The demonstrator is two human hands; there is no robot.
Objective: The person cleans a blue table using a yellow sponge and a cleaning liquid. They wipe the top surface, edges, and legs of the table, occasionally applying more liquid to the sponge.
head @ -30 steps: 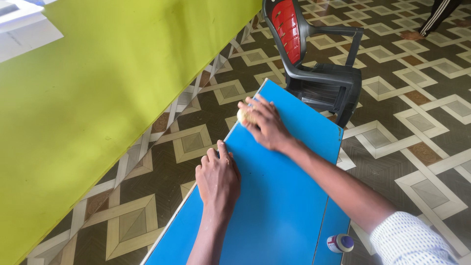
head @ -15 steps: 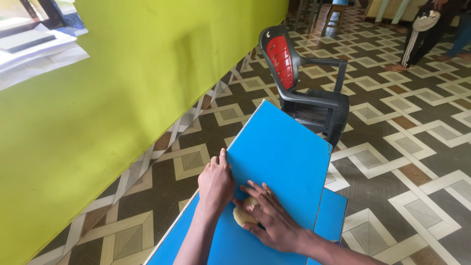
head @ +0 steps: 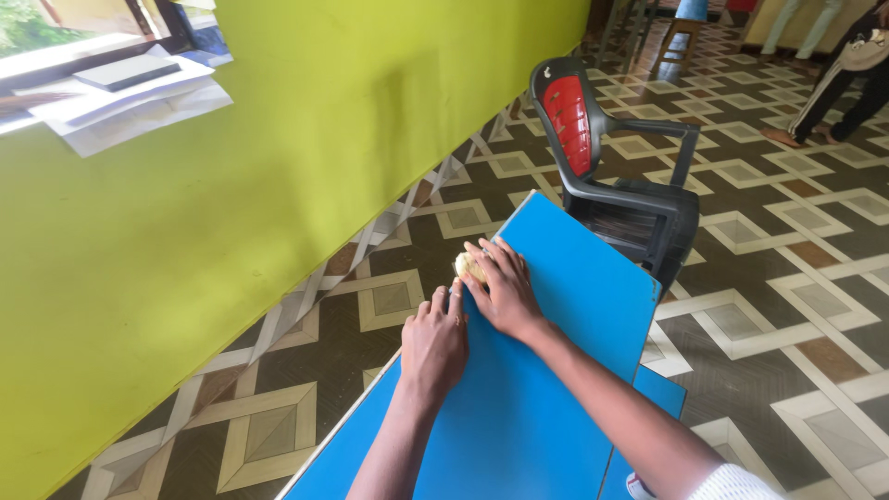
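Note:
A long blue board [head: 556, 306] lies in front of me, its far end near a chair. My left hand [head: 433, 344] rests flat on the board's left edge, fingers together and pointing away. My right hand [head: 501, 285] presses a small pale yellow pad [head: 468, 267] against the board's left edge, just ahead of the left hand. Most of the pad is hidden under the fingers.
A dark plastic chair with a red back [head: 619, 181] stands past the board's far end. A yellow-green wall [head: 231, 204] runs along the left, with papers [head: 130, 97] on a sill. The floor is patterned tile. Another person's legs [head: 833, 88] show at the far right.
My right hand slid the pad back toward me along the board, then forward again to the left edge ahead of my left hand. The camera view shifted upward.

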